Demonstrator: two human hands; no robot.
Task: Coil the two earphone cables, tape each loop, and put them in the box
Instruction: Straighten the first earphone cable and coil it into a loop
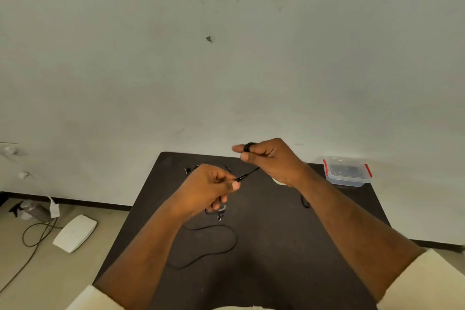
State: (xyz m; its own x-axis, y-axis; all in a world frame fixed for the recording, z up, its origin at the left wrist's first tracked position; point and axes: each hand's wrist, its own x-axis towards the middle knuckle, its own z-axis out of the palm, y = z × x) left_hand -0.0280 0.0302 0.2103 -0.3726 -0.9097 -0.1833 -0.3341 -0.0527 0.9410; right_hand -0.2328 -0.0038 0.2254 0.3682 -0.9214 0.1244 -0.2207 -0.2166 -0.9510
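Observation:
Above the dark table [276,246] my right hand [270,160] holds a black earphone cable [247,174], with turns of it wound around the outstretched fingers. My left hand [210,187] pinches the same cable lower down, and a taut stretch runs between the two hands. The cable's loose end hangs from my left hand and curves over the tabletop [214,246]. A second black earphone [195,167] lies at the table's far side, partly hidden behind my left hand. The clear box [347,171] with red clips stands at the far right corner.
A pale roll of tape [279,181] peeks out under my right wrist. A small black object [305,201] lies near my right forearm. On the floor at left are a white pedal-like device [75,233], a cable and a bottle [35,210]. The wall stands right behind the table.

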